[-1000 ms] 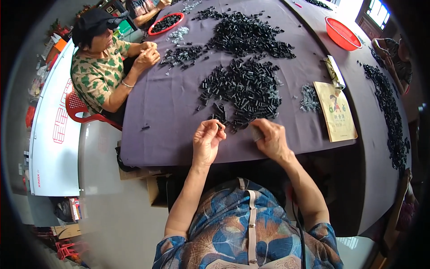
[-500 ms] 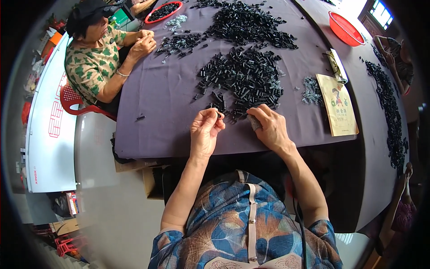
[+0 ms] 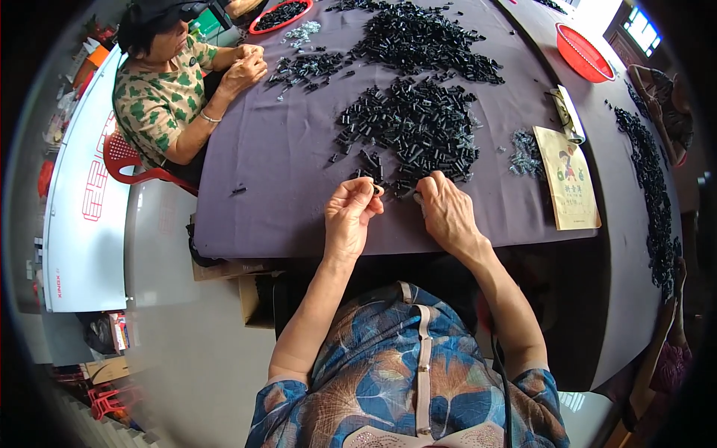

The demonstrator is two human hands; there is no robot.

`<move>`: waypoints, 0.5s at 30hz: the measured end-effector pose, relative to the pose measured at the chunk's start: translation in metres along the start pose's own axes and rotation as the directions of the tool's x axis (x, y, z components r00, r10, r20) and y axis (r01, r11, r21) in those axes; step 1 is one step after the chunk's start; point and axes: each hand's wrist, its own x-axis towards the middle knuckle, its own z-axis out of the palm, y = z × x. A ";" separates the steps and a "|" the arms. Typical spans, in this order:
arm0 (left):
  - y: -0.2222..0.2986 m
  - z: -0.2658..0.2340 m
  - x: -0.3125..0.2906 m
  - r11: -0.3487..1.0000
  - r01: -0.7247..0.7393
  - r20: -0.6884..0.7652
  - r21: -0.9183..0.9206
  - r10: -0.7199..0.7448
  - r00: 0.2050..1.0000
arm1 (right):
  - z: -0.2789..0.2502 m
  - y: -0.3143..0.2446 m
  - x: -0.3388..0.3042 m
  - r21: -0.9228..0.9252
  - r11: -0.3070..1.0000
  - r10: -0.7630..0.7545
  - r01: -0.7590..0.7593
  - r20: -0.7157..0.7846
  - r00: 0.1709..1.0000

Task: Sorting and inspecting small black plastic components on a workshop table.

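Long table [image 3: 276, 198], purple-grey cloth. Loose heap [image 3: 422, 123] of black pieces on it. Right hand [image 3: 450, 215] at heap's near edge, fingers curled; cannot tell what they grip. Left hand [image 3: 346, 222] nearby, thumb and fingertips pinching one small dark piece [image 3: 377, 190], just before the heap.

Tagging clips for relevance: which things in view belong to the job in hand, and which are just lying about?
Belonging to the job:
small dark piece, in the left hand
pile of black pieces, just beyond the right hand

Apparently lying about:
yellow booklet
white roll-like thing
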 end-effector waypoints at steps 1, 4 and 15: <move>0.000 0.000 0.000 1.000 0.005 -0.004 0.006 -0.005 1.000 | 0.001 0.000 -0.001 0.012 1.000 0.005 -0.004 -0.010 1.000; 0.000 0.003 -0.004 0.999 0.042 0.022 -0.001 -0.042 0.999 | -0.001 0.000 -0.004 0.112 0.993 0.047 -0.041 -0.049 0.998; -0.016 0.024 -0.009 0.996 0.068 0.036 -0.054 -0.066 0.997 | -0.006 -0.025 -0.012 0.755 0.630 0.272 -0.182 0.005 0.962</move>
